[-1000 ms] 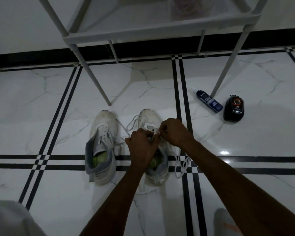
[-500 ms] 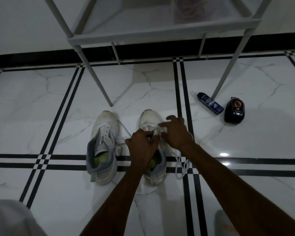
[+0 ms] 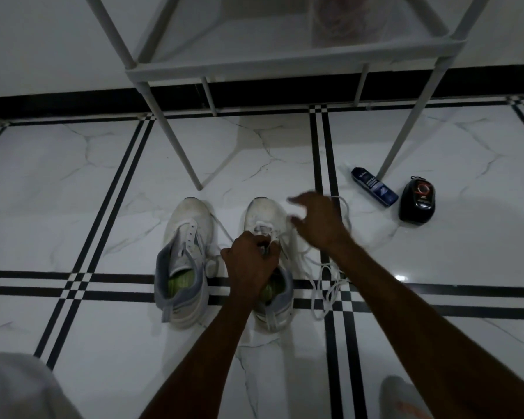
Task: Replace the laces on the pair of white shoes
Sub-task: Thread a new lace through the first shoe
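Laces (image 3: pixel 321 276) trail limp off the right-hand white sneaker (image 3: pixel 270 261) onto the tiled floor (image 3: pixel 73 182). Left hand (image 3: pixel 250 263) grips its tongue; right hand (image 3: pixel 318 222), blurred, seems to pinch a strand. Soft and light, probably best held near the tip.

right hand (image 3: pixel 316 223): motion-blurred, grip unreadable | left hand (image 3: pixel 250 261): covers right shoe (image 3: pixel 270 267) tongue and eyelets | rack (image 3: pixel 285 65): top cut off by frame edge | blue bottle (image 3: pixel 374 186) label: too small to read
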A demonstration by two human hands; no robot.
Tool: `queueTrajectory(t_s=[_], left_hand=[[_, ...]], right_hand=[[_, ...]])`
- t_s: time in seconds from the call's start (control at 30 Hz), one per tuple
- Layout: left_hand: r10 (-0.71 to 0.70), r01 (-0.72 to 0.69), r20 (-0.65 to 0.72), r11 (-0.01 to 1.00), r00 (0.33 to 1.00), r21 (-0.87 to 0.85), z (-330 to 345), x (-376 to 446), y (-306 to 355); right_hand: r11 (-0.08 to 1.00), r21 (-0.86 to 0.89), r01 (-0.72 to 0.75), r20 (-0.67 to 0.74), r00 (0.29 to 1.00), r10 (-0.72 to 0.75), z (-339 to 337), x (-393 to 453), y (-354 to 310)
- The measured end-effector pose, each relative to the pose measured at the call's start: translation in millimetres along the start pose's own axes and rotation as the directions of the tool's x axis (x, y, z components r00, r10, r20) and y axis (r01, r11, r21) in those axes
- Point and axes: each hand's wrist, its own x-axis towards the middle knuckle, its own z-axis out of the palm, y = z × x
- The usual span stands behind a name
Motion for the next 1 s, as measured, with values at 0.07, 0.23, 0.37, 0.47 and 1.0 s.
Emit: queueTrajectory(t_s=[0.07,0.23,0.37,0.47,1.0], left_hand=[[-0.005,0.005,-0.004,1.0,1.0,-0.02,0,0,0],[-0.002,0.002,-0.02,1.0,1.0,-0.005,-3,-2,-1],[-0.014,0.014,-0.014,1.0,1.0,0.004,-5,0,1],[-0.008,0.008,-0.002,1.0,1.0,0.02,-3,0,4],[-0.013,0.015,-0.022,0.998,1.0,0.064,-6,-2,12]], right_hand=[[0.998,-0.055,-0.008,0.19,0.982,0.019,24,-15,-4],[0.963,-0.265,-0.057,-0.02,0.998,0.053,20,-13,-1],[0.98,-0.094,-0.176,-0.262,0.954,0.146,-4,-10,4],[0.968,-0.097,-0.232,-0.192,0.959,0.211,-3,-14,-1],[0.991,0.002,-0.137,0.264,0.955,0.131,1,-16,-1]])
